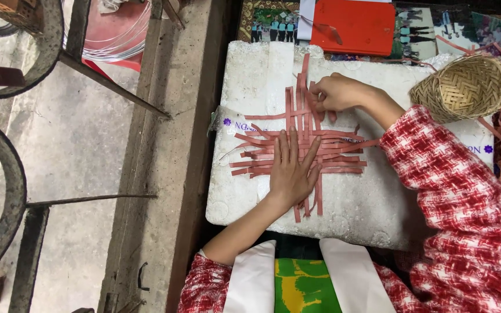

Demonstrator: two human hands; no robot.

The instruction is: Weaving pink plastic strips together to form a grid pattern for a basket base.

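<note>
Reddish flat strips (302, 145) lie pressed under the flat-open left hand (292, 171), right hand (334, 93) pinching one.

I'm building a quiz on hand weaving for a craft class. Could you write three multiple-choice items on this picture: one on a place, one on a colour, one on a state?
1. Where does the woven basket sit?
A. at the foam board's far right corner
B. on the concrete floor
C. in the person's lap

2. What colour are the strips being woven?
A. green
B. reddish pink
C. white

3. What is the left hand doing?
A. lifting a strip into the air
B. holding the basket
C. lying flat, fingers spread, on the strips

Answers:
1 A, the basket rests at the far right corner of the white foam board.
2 B, every strip in the mat is reddish pink.
3 C, the palm presses down on the mat while the right hand pinches strips at its far edge.
</note>
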